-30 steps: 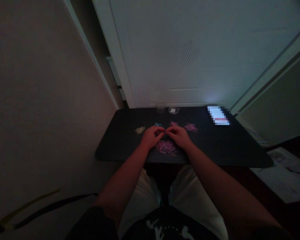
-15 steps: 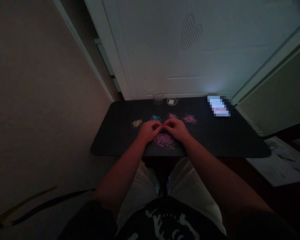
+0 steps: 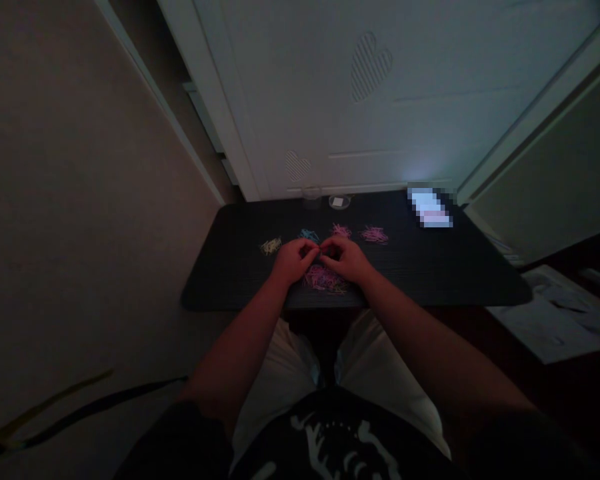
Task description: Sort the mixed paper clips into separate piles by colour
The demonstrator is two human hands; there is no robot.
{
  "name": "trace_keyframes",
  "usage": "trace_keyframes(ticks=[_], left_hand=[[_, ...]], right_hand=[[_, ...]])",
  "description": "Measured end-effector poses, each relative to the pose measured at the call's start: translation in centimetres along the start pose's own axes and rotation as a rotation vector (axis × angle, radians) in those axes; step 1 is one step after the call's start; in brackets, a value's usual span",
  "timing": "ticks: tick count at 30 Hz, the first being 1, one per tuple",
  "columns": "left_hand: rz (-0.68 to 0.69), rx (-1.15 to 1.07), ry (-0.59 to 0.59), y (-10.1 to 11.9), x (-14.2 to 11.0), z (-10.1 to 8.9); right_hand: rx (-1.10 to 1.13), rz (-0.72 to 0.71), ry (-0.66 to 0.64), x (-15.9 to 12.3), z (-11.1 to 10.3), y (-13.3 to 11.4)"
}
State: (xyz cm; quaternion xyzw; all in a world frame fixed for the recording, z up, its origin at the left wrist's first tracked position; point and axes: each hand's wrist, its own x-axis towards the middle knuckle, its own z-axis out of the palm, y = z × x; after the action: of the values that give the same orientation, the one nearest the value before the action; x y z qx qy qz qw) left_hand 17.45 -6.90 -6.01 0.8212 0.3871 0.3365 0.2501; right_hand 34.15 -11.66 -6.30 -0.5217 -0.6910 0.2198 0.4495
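Note:
My left hand (image 3: 293, 259) and my right hand (image 3: 347, 257) meet fingertip to fingertip over a mixed pile of small coloured clips (image 3: 323, 278) on a black table (image 3: 430, 273). Both hands are curled in a pinch; what sits between the fingers is too small and dark to name. Beyond the hands lie sorted little heaps: a yellow heap (image 3: 271, 246), a blue heap (image 3: 309, 235), a pink heap (image 3: 341, 231) and a second pink heap (image 3: 375, 234).
A clear cup (image 3: 311, 197) and a small round dish (image 3: 339, 201) stand at the table's far edge by a white door (image 3: 360, 100). A lit, blurred screen (image 3: 429, 207) lies at the far right. Papers (image 3: 560, 313) lie to the right of the table. The room is dim.
The view has shifted, so table and hands sit a little higher and further left in the picture. The hands stay together over the mixed pile, pinching.

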Motion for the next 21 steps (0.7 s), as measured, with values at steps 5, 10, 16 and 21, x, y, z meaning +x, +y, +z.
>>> trace_keyframes(ticks=[5, 10, 16, 21], left_hand=[[0.011, 0.031, -0.006, 0.28, -0.05, -0.02], [0.022, 0.055, -0.034, 0.53, -0.06, -0.15], [0.032, 0.053, -0.036, 0.45, -0.04, -0.17], [0.025, 0.056, -0.031, 0.32, 0.00, -0.13]], right_hand=[[-0.012, 0.055, 0.032, 0.14, 0.05, 0.00], [-0.011, 0.043, 0.062, 0.19, 0.01, 0.05], [-0.028, 0.050, 0.083, 0.19, 0.05, 0.26], [0.021, 0.093, 0.093, 0.16, 0.03, 0.37]])
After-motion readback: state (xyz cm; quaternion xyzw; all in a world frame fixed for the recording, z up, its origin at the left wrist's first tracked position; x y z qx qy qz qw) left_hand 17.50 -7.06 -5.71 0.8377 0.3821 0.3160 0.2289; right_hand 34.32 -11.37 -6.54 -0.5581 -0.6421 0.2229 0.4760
